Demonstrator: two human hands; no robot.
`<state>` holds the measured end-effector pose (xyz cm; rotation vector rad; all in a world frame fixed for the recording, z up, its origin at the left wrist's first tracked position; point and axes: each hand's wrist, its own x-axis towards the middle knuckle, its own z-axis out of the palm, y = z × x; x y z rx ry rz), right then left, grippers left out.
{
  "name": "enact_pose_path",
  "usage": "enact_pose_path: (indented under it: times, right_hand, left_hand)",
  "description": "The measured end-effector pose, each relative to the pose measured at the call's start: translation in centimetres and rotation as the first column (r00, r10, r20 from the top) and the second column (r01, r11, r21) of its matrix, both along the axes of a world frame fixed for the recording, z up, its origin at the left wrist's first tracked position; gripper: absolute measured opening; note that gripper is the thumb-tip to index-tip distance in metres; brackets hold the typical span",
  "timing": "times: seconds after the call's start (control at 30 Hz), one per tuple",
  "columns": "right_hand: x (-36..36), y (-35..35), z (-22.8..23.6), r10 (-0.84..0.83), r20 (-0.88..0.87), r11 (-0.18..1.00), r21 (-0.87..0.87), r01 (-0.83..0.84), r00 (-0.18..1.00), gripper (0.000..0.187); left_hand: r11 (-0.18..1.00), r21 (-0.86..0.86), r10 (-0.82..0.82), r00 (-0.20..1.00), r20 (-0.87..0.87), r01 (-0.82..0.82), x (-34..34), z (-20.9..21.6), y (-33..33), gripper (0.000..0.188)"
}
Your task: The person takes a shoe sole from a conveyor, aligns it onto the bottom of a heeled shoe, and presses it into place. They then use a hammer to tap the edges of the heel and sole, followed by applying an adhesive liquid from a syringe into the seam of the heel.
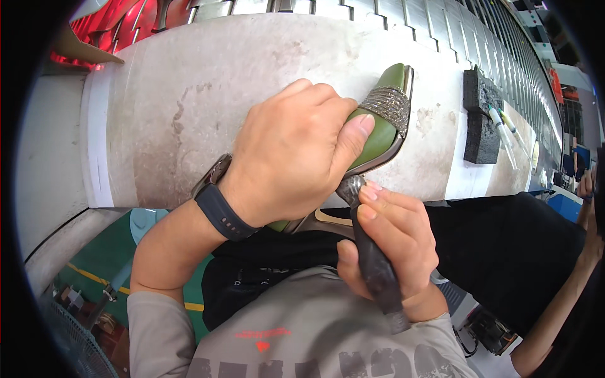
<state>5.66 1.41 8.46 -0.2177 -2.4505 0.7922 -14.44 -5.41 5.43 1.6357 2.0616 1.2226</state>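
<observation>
A green shoe (373, 140) with a glittering band across its front lies on its side on the pale worktop, its dark sole edge to the right. My left hand (296, 135), wearing a dark watch, is closed over the shoe, thumb pressing on its green upper. Its rear part shows below my left wrist, near the front edge. My right hand (400, 236) grips a dark-handled tool (377, 268) with a rounded metal head, much like a hammer. That head is at the sole edge, just below my left thumb; whether it touches is hard to tell.
Black foam blocks (482, 135) stand at the right, with two syringes (504, 129) leaning by them. A slatted metal conveyor (428, 25) runs behind the worktop (208, 82). Red-lit pieces lie at the far left. Another person's arm (558, 309) shows at the right rim.
</observation>
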Motion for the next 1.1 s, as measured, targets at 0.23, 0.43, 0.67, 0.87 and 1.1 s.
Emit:
enact_pose_path:
  times: [0.23,0.43,0.67,0.87,1.1]
  right_hand:
    - [-0.4,-0.9,-1.5,-0.068,-0.116,0.985,0.152,0.086,0.991,0.042]
    - [-0.4,-0.9,-2.0,-0.129,-0.187,0.99,0.037,0.139,0.974,0.04]
    - [0.9,-1.0,-2.8,0.004,-0.132,0.955,-0.294,-0.043,0.991,0.038]
    - [0.6,-1.5,-1.6,-0.02,-0.051,0.984,-0.179,0.011,0.998,0.04]
    - [0.1,-1.4,-0.7,-0.007,0.006,0.976,-0.219,0.008,1.0,0.043]
  left_hand:
    - [1.0,0.022,-0.001,1.0,0.002,0.001,-0.4,-0.5,-0.3,0.025]
    - [1.0,0.025,-0.005,1.0,0.001,0.005,-0.4,-0.3,-0.1,0.025]
    - [0.999,0.041,0.031,0.999,-0.016,-0.03,-0.5,-0.9,-0.2,0.025]
    - [0.997,0.049,0.064,0.998,-0.009,-0.064,0.0,-0.8,0.1,0.024]
    - [0.994,0.061,0.088,0.996,-0.018,-0.087,0.4,-1.2,0.0,0.023]
